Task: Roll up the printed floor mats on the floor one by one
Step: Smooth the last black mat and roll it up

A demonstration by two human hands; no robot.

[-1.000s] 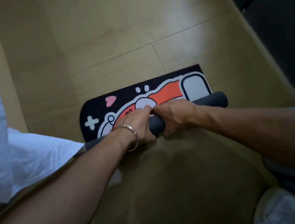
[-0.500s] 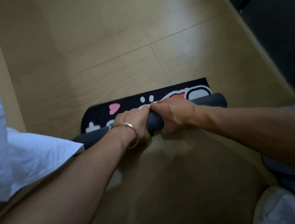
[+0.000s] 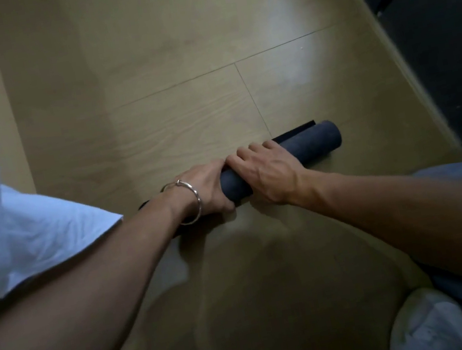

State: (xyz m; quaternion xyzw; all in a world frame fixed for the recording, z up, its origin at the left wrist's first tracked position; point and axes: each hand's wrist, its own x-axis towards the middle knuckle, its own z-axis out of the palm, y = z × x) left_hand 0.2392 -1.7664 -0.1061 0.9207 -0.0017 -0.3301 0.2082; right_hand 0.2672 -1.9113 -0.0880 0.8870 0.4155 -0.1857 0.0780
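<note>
The floor mat (image 3: pixel 314 144) lies on the wooden floor as a dark grey roll, its printed side hidden inside. Only a thin black strip of its far edge sticks out flat beyond the roll at the right end. My left hand (image 3: pixel 206 189), with a metal bangle on the wrist, grips the roll left of its middle. My right hand (image 3: pixel 269 173) lies over the roll just beside it, fingers curled over the top. The roll's left end is hidden behind my left forearm.
Light wooden floor (image 3: pixel 179 91) stretches ahead of the roll. A dark cabinet or wall (image 3: pixel 438 33) runs along the right side. White cloth (image 3: pixel 0 213) fills the left edge. A white shoe (image 3: pixel 426 325) and grey trouser leg sit at the bottom right.
Both hands have rolled the mat forward. The printed part that lay flat ahead of the roll is now wound in, leaving only a thin black edge showing.
</note>
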